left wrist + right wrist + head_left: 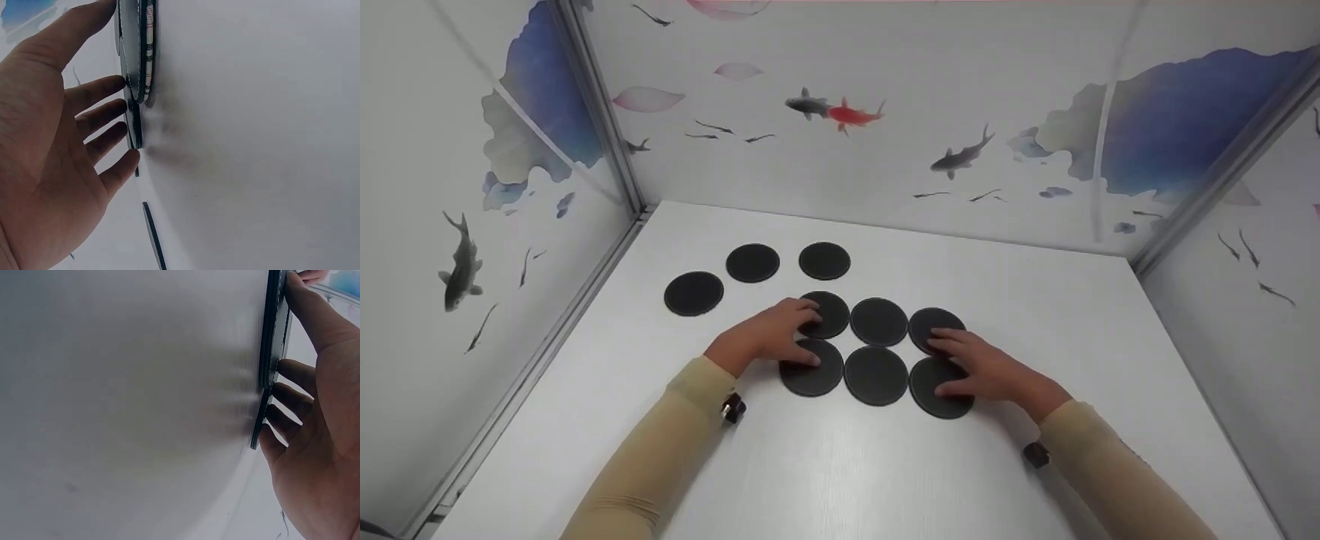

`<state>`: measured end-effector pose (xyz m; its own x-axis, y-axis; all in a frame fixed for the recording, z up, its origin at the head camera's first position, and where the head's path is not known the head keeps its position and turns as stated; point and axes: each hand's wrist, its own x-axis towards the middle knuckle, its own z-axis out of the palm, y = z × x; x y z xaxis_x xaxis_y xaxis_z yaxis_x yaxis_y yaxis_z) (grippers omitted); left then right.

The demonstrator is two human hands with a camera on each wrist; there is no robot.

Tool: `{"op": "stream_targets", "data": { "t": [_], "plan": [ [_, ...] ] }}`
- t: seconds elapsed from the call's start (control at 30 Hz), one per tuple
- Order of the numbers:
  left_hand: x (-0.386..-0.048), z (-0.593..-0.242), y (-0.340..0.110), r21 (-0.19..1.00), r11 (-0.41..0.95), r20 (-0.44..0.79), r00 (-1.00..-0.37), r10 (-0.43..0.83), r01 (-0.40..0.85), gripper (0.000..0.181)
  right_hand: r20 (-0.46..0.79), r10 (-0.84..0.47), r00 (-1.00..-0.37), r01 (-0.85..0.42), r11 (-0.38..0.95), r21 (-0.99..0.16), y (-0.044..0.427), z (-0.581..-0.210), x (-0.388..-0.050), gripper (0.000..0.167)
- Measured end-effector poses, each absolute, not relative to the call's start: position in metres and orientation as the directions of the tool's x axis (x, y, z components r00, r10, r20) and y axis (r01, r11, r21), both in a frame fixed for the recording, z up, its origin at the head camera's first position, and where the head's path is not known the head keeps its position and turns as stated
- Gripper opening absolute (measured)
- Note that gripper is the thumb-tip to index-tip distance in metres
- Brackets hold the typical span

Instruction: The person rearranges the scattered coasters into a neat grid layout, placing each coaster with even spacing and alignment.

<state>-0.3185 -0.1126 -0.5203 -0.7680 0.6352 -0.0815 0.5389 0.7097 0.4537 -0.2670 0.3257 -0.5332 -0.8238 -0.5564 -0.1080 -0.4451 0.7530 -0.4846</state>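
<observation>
Six-position block of round black coasters lies flat on the white table, in two rows of three set close together. My left hand [769, 330] has spread fingers on the back left coaster [832, 316], its thumb on the front left coaster [814, 380]. On the other side my right hand [994, 371] touches the back right coaster [936, 321] with its fingers and the front right coaster [941, 405] with its thumb. Between them lie the back middle coaster [879, 321] and front middle coaster [877, 375]. A checked edge [149, 50] shows under one coaster in the left wrist view.
Three more black coasters lie apart at the back left: one leftmost coaster [694, 293], one middle coaster [753, 262] and one right-hand coaster [824, 261]. White panels printed with fish, such as the back panel [885, 180], enclose the table [855, 472] behind and at both sides.
</observation>
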Motion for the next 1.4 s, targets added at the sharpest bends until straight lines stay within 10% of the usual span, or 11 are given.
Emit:
{"op": "stream_targets", "data": {
  "t": [0.4, 0.7, 1.4],
  "plan": [
    [-0.347, -0.514, -0.182, 0.435, 0.783, 0.137, -0.892, 0.431, 0.445, 0.052, -0.090, -0.566, -0.819, -0.459, 0.741, -0.489, 0.326, -0.534, -0.268, 0.090],
    [-0.356, -0.526, -0.255, 0.425, 0.899, 0.024, -0.995, 0.101, 0.102, 0.084, -0.109, -0.563, -0.819, -0.449, 0.748, -0.488, 0.326, -0.534, -0.270, 0.092],
    [-0.337, -0.532, -0.263, 0.384, 0.922, -0.070, -0.994, 0.085, 0.051, 0.101, -0.116, -0.566, -0.816, -0.443, 0.742, -0.504, 0.325, -0.534, -0.266, 0.090]
  ]
}}
